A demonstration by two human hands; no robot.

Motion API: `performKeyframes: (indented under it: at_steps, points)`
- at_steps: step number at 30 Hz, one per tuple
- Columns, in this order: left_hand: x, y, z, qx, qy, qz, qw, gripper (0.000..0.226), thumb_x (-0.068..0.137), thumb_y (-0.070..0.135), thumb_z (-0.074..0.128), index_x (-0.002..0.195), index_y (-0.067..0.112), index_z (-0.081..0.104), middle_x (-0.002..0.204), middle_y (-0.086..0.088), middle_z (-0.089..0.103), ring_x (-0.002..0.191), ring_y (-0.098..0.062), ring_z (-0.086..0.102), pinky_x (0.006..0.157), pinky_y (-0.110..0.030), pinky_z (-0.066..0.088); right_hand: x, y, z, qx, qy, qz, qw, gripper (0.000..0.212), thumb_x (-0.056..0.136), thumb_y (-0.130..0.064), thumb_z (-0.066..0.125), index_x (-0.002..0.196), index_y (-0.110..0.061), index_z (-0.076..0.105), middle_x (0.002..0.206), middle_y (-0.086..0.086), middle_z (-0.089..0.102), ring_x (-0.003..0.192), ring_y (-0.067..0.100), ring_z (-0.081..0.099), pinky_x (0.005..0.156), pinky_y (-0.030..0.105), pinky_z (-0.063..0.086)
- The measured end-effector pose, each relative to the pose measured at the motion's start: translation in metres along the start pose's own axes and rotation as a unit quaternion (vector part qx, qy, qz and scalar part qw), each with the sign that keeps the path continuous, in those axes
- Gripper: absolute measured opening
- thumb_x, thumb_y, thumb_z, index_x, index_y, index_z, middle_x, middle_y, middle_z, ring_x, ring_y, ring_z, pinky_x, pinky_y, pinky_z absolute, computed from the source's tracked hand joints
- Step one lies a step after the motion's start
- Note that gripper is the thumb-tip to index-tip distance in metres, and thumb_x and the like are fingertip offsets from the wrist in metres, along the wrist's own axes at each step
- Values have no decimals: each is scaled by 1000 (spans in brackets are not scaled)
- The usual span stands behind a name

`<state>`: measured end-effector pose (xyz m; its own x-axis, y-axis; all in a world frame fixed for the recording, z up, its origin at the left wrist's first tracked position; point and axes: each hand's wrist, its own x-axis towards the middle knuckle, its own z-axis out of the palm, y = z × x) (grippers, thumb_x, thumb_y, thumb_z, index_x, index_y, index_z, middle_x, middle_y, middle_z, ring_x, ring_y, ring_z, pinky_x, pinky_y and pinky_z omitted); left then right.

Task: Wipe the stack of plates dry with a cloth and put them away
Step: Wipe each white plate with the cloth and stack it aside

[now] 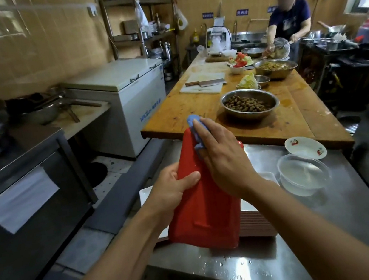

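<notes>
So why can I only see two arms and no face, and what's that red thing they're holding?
The camera sits on the person's head and looks down, so you see only their own arms. There is just this one picture. The left hand has its grip on the edge of a red rectangular plate, tilted up. The right hand presses a blue cloth flat against it to wipe it dry. Under the plate, on the steel table, waits a stack of plates, with water drops nearby. Beside it stand a clear plastic tub and a small white dish. Farther off, a wooden table holds a metal bowl of peanuts, and another person is cooking.
</notes>
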<state>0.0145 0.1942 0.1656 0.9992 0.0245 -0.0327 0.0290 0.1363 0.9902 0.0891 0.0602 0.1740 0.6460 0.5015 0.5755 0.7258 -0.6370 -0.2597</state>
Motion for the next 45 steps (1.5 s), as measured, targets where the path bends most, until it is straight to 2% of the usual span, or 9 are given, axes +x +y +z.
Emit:
performKeyframes:
  at_steps: [10,17,20,23,26,30,34,39,45]
  points:
    - [2,-9,-4,-72,9,24,997,33,85,10,58,118,8,58,102,-18,69,86,-29,69,73,-39,59,-13,23,1,132,23,158,978,52,99,-15,40,147,-8,21,145,10,27,130,22,29,103,16,18]
    - [21,-13,10,-182,67,32,980,24,86,6,54,109,9,59,82,-8,73,70,-20,70,63,-34,59,-34,4,6,157,10,258,953,65,97,-19,43,150,-11,6,138,17,30,128,25,30,104,27,22]
    - [29,-13,11,-196,66,47,977,30,78,14,59,108,12,60,84,-6,73,74,-20,71,65,-35,60,-53,4,-1,209,-10,307,928,67,93,-22,51,149,-19,15,130,7,40,121,19,40,92,21,29]
    - [34,-16,15,-197,65,50,977,34,74,18,59,108,14,59,85,-5,74,75,-20,71,65,-36,60,-54,12,-16,329,-3,364,871,53,84,-12,64,129,-23,40,111,-3,59,93,7,60,73,16,47]
    - [35,-21,18,-131,42,28,990,43,76,26,59,118,15,55,102,-8,72,89,-23,70,76,-40,59,-52,25,-26,401,-25,405,821,50,78,-2,70,121,-13,48,103,9,65,88,20,66,67,26,55]
    - [34,-13,7,39,13,2,999,73,72,42,63,137,21,37,129,-3,59,107,-14,63,78,-26,51,-53,37,-36,364,-74,390,843,52,74,2,70,121,-8,49,105,14,63,94,28,64,80,41,56]
    - [40,15,-10,216,83,99,968,109,59,48,81,144,35,15,139,9,36,125,-12,40,95,-39,45,-57,46,-48,304,-127,343,880,50,70,5,69,114,-10,52,98,13,63,90,27,64,81,44,56]
    - [49,42,-11,280,-143,47,948,59,69,28,82,116,41,49,108,9,64,97,-14,67,74,-30,58,-55,51,-62,287,-178,279,899,51,68,4,70,112,-16,54,97,9,62,88,22,64,76,39,57]
    - [41,27,-10,198,-114,42,973,45,73,8,77,107,32,59,94,6,71,89,-14,70,68,-24,56,-42,44,-68,246,-171,185,936,64,78,-6,69,132,-24,41,123,-3,52,111,12,52,93,29,48]
